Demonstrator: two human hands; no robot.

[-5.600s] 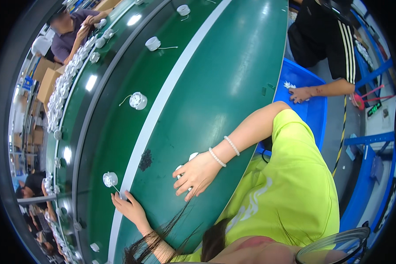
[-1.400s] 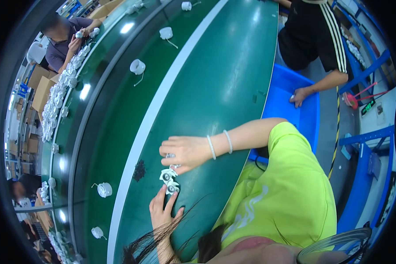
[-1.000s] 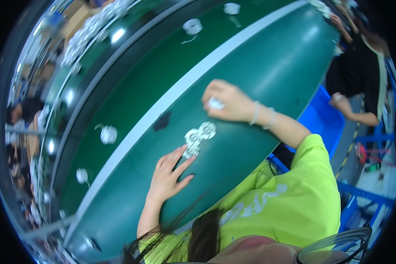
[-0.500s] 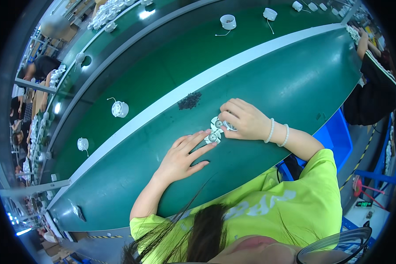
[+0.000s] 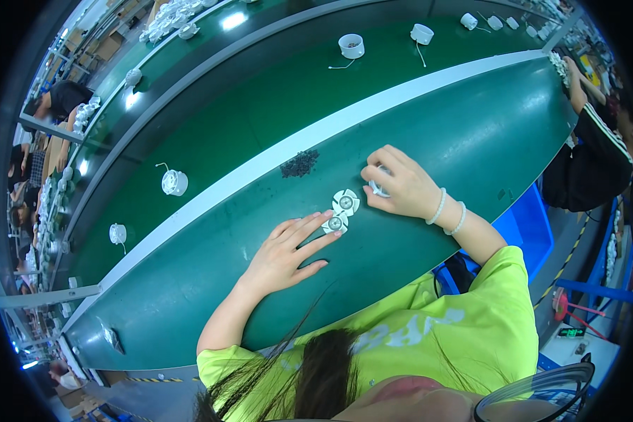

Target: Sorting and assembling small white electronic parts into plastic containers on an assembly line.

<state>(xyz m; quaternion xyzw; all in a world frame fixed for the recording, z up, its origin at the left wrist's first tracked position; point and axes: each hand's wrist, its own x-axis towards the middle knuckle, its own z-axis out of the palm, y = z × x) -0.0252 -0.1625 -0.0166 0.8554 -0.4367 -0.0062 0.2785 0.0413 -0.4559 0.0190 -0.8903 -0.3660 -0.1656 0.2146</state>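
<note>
Two white round fittings with clear round centres lie touching on the green worktable [image 5: 457,148]. My left hand [image 5: 281,257] has its fingers stretched out, the fingertips resting on the nearer fitting [image 5: 335,224]. Just beyond it the farther fitting [image 5: 345,202] lies with nothing on it. To the right of both, my right hand [image 5: 404,186] is closed around another white round piece [image 5: 380,184]. My fingers cover most of that piece.
A pile of small black parts [image 5: 299,163] lies beyond my hands. Past a white rail [image 5: 316,138], a green belt carries white cups with wires, one a white cup [image 5: 352,46]. A blue bin [image 5: 531,232] stands at right, near another person's arm [image 5: 577,88].
My right hand has moved right, away from the two fittings, with the white piece in it. The farther fitting is now uncovered. My left hand stays on the nearer one.
</note>
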